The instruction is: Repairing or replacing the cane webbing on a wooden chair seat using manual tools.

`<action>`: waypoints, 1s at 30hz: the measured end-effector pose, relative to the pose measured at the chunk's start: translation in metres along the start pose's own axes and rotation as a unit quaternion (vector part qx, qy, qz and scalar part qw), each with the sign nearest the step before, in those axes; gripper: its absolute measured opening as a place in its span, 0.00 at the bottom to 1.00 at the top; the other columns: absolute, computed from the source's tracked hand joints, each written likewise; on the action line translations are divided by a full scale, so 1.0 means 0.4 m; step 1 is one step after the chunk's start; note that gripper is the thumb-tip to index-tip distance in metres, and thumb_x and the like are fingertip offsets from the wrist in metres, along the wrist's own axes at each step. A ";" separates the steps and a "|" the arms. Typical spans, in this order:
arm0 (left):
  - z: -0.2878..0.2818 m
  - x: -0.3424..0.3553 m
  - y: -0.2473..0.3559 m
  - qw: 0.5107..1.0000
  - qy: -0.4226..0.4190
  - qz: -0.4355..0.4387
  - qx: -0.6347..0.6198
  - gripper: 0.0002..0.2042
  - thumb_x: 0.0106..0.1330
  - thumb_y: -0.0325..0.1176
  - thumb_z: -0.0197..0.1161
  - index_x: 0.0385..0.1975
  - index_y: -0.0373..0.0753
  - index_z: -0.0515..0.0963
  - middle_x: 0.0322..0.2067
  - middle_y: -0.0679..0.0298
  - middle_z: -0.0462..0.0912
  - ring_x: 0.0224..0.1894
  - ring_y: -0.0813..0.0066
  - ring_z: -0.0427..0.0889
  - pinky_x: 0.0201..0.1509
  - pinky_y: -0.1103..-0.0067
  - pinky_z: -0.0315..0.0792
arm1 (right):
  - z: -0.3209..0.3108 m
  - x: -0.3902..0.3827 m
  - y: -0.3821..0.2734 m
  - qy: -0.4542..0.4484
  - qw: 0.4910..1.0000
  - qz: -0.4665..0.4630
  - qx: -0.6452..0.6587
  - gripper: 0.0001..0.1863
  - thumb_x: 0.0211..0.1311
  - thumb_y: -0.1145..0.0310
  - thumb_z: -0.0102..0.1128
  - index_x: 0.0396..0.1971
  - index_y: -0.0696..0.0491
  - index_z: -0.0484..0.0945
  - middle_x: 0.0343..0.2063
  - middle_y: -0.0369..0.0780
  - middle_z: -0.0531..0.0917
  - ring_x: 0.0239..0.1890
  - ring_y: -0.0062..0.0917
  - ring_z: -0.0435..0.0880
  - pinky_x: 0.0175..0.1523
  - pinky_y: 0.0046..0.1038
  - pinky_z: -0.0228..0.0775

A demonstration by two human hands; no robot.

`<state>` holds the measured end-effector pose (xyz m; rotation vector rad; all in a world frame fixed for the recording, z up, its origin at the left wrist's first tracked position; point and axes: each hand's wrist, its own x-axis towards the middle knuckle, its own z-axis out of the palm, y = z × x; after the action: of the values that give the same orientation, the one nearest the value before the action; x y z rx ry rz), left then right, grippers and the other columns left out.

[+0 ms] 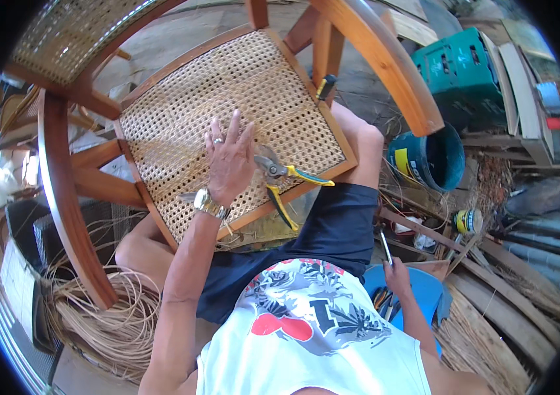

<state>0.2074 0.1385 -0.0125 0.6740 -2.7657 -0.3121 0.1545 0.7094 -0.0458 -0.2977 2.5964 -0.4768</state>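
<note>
A wooden chair with a woven cane seat (168,99) lies tilted across my lap. My left hand (230,155), with a ring and a wristwatch, rests palm down on the cane with its fingers spread. Beside it lie pruning shears (280,172), their yellow-and-dark handles parted over the seat's near edge. Low on the right, my right hand (396,276) is closed round a slim tool (386,245) with a light metal shaft and a dark end; its exact kind is unclear. That hand is above a blue container (423,297) with tools in it. A yellow-and-black handle (326,87) shows at the seat's right edge.
A coil of cane strands (105,319) lies at lower left. At right stand a dark bucket (448,161), a green crate (458,76) and a small yellow-labelled can (467,221) among wood scraps. The chair's curved armrest (385,59) arches over the right side.
</note>
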 end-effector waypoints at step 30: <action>0.062 0.068 0.322 0.999 -0.035 0.027 0.031 0.36 0.68 0.49 0.63 0.69 0.30 0.65 0.74 0.41 0.58 0.75 0.33 0.54 0.76 0.47 0.51 | 0.036 -0.072 0.017 -0.029 0.998 0.033 0.047 0.17 0.71 0.59 0.61 0.33 0.61 0.78 0.24 0.51 0.81 0.26 0.44 0.79 0.35 0.42 0.70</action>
<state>0.1229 0.2409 0.0051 0.6143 -2.8646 -0.2450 0.1854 0.7199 -0.0481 -0.1918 2.5096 -0.5555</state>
